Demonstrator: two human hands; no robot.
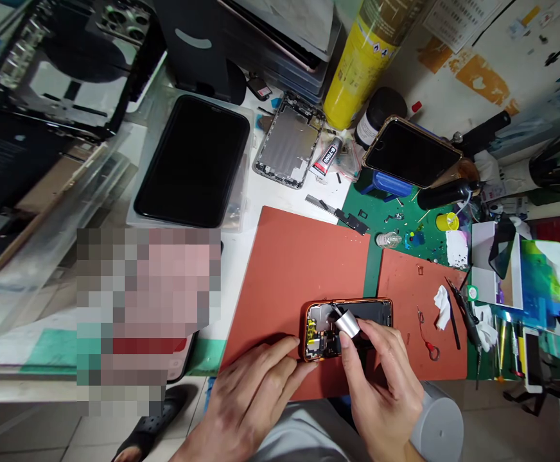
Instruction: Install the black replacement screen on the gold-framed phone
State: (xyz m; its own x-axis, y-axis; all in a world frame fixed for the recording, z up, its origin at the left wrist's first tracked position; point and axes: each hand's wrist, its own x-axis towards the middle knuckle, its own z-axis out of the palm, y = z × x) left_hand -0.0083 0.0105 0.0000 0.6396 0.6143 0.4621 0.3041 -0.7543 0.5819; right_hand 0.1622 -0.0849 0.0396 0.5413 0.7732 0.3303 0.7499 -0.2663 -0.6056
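Head: right hand (pixel 386 378) pinches cylinder (pixel 347 323), left hand (pixel 257 386) touches phone (pixel 327 335).

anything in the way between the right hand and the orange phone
Only the silver tool that the right hand pinches, over the orange phone; nothing else visible. The left hand is at the phone's left end, not between them.

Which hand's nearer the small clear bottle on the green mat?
Right. The right hand is nearer the viewer than the clear bottle, holding a silver cylinder over the opened phone. The left hand is farther off, at the phone's left end.
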